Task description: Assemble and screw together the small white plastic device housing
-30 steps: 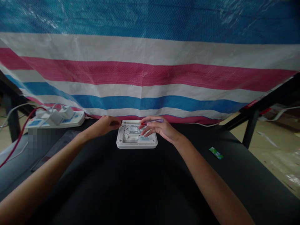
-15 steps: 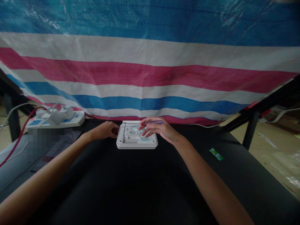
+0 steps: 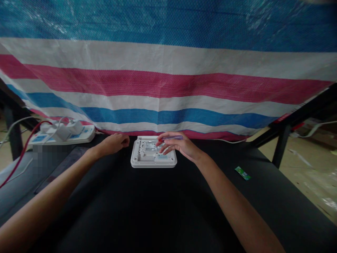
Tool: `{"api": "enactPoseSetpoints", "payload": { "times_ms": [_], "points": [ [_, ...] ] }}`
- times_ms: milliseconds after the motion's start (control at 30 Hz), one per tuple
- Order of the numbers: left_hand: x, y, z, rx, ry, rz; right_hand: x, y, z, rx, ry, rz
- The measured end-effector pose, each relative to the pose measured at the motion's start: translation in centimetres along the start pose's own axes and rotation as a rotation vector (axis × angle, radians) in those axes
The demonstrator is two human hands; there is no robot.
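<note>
Screwdriver (image 3: 176,137), R grip (image 3: 185,145) — rect. perforated plastic device (image 3: 147,159)

Blue, white and red striped tarp (image 3: 158,84) hangs beyond the fingers (image 3: 166,134); black desk (image 3: 273,196) beneath them; pale floor (image 3: 292,165) well to their right; dim light.

Striped sheeting (image 3: 163,82) hangs behind a white power strip (image 3: 84,134) and a green packet (image 3: 242,173).

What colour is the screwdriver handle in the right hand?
Purple: the screwdriver handle shows best in the head view, the only one given.
</note>
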State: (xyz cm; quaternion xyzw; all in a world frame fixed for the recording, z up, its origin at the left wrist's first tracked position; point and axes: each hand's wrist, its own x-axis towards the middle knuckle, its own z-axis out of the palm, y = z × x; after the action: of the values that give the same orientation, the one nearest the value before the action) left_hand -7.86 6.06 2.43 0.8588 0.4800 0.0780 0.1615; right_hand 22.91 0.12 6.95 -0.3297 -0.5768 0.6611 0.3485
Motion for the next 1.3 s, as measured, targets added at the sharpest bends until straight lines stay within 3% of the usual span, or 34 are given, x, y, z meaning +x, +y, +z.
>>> {"api": "enactPoseSetpoints", "payload": {
  "times_ms": [100, 233, 367, 567, 767, 1300],
  "points": [
    [-0.2, 1.7, -0.7, -0.044, 0.148, 0.019, 0.0, 0.0, 0.1, 0.000, -0.003, 0.004],
    [-0.4, 4.6, -0.3, -0.240, 0.117, 0.162, 0.0, 0.1, 0.1, 0.008, 0.003, -0.009],
    [-0.6, 6.2, 0.4, -0.401, 0.042, 0.210, 0.0, 0.1, 0.0, 0.009, -0.004, -0.022],
    [-0.9, 7.2, 1.1, -0.500, -0.010, 0.178, -0.1, 0.2, -0.1, 0.005, -0.026, -0.023],
    [-1.1, 8.0, 1.3, -0.570, 0.009, 0.169, -0.1, 0.2, 0.0, 0.020, -0.052, -0.027],
    [-1.1, 8.3, 1.2, -0.635, -0.033, 0.159, 0.1, 0.7, 0.0, 0.046, -0.048, -0.006]
  ]
}}
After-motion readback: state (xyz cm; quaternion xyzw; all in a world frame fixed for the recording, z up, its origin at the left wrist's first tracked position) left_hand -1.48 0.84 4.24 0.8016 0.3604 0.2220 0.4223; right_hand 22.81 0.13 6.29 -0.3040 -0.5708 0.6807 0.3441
